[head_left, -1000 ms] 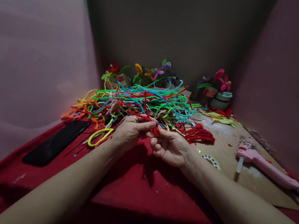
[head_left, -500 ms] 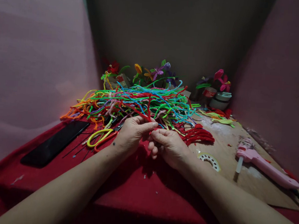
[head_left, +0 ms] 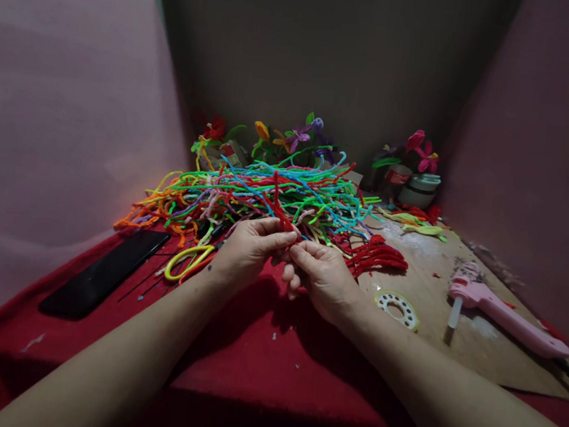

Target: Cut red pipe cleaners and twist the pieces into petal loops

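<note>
Between thumb and fingers my left hand (head_left: 256,247) pinches a red pipe cleaner (head_left: 278,206), whose fuzzy ends stick up past the knuckles. My right hand (head_left: 317,269) is closed against it, thumb and forefinger pinching at the lower end of the same piece; the fingers hide the exact spot. Behind both hands lies a big heap of pipe cleaners (head_left: 267,189) in many colours. Beside my right wrist rests a bundle of red looped pipe cleaners (head_left: 379,258). Scissors with a yellow and a red handle (head_left: 185,263) lie by my left wrist, partly covered.
A black phone (head_left: 104,274) lies at the left on the red cloth (head_left: 280,379). On the cardboard (head_left: 451,361) at the right are a pink glue gun (head_left: 505,312) and a round holed disc (head_left: 396,310). Pipe-cleaner flowers (head_left: 298,137) and a lidded jar (head_left: 420,190) stand behind.
The red pipe cleaner's upright ends have shifted slightly left and now stand closer together. My left hand has moved a little left, covering more of the scissors.
</note>
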